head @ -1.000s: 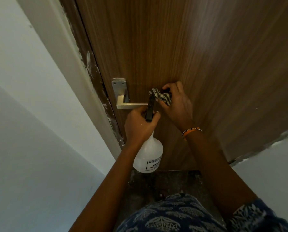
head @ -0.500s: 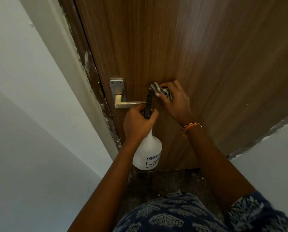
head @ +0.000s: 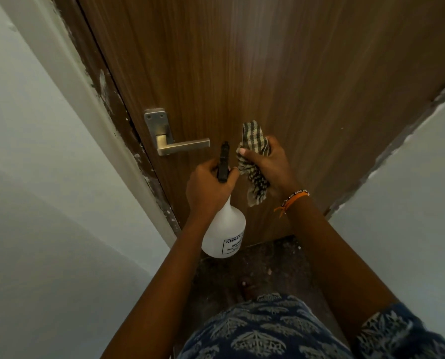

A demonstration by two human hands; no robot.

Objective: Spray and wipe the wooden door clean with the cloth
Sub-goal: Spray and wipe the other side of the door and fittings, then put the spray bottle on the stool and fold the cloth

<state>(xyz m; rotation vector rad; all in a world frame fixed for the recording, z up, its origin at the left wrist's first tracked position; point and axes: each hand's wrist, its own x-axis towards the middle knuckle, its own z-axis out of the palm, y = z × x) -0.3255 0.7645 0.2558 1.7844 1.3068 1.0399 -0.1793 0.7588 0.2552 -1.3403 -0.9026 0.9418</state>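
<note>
Your left hand (head: pixel 208 187) is clamped on the sprayer (head: pixel 222 221), nozzle toward the door (head: pixel 281 73) just ahead. Your right hand (head: pixel 270 164), beside it, grips the cloth (head: pixel 253 161). It looks like a spraying step; next, squeeze, then wipe.

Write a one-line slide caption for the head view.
Left hand holds a white spray bottle, right hand a checked cloth, before the wooden door beside its metal lever handle.

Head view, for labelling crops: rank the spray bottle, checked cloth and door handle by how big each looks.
1. spray bottle, clearly largest.
2. checked cloth and door handle: look alike; the cloth is bunched, so unranked.
</note>
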